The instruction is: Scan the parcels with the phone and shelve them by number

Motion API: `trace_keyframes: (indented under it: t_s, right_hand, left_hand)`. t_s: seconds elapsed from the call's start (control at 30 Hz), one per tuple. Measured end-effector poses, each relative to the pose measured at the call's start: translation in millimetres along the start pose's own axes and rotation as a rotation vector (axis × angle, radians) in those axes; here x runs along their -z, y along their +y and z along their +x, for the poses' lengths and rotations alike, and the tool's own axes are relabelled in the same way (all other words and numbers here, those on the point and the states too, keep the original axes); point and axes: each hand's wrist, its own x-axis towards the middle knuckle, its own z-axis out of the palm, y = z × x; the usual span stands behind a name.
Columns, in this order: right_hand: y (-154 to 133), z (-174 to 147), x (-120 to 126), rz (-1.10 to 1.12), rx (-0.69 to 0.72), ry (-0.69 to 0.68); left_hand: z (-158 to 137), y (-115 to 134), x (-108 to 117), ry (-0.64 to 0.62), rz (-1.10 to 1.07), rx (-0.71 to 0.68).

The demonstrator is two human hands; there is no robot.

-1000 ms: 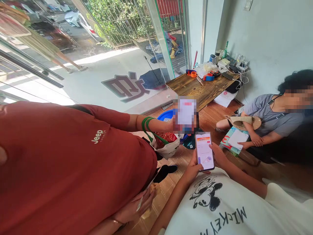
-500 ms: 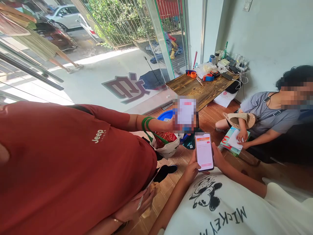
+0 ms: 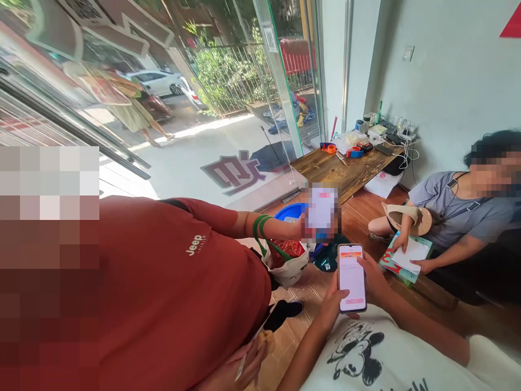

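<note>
While both hands grip the phone (image 3: pixel 352 278), left fingers (image 3: pixel 341 296) and right fingers (image 3: pixel 368 269) curl around its edges.

two phones (image 3: pixel 352 277) (image 3: pixel 321 209), three people, one wooden table (image 3: pixel 342 168), two tape rolls (image 3: pixel 355 152)

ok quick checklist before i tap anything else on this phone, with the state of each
1. Grip on the phone: left hand and right hand both hold it. Ok.
2. Screen lit and facing the wearer: ok.
3. Screen text readable: too small to tell. Cannot tell.
4. Left thumb placed for a tap: it rests at the screen's lower left edge. Ok.
5. Other person's phone, held up just beyond: in view, but its screen is blurred. Cannot tell.
6. Room around the hands: the hanging bag sits close on the left, not touching. Ok.
</note>
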Motion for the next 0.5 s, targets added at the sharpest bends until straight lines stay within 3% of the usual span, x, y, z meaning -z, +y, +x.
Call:
trace_keyframes:
  t_s: [0.27, 0.5]
  right_hand:
    - [-21.2, 6.4, -20.1, -0.013, 0.007, 0.033]
    - [-24.0, 9.5, -26.5, -0.018, -0.053, 0.078]
  left_hand:
    - [-6.9, 1.0, 1.0, -0.028, 0.053, -0.02]
    - [6.5, -15.8, 11.6, -0.044, 0.02, -0.039]
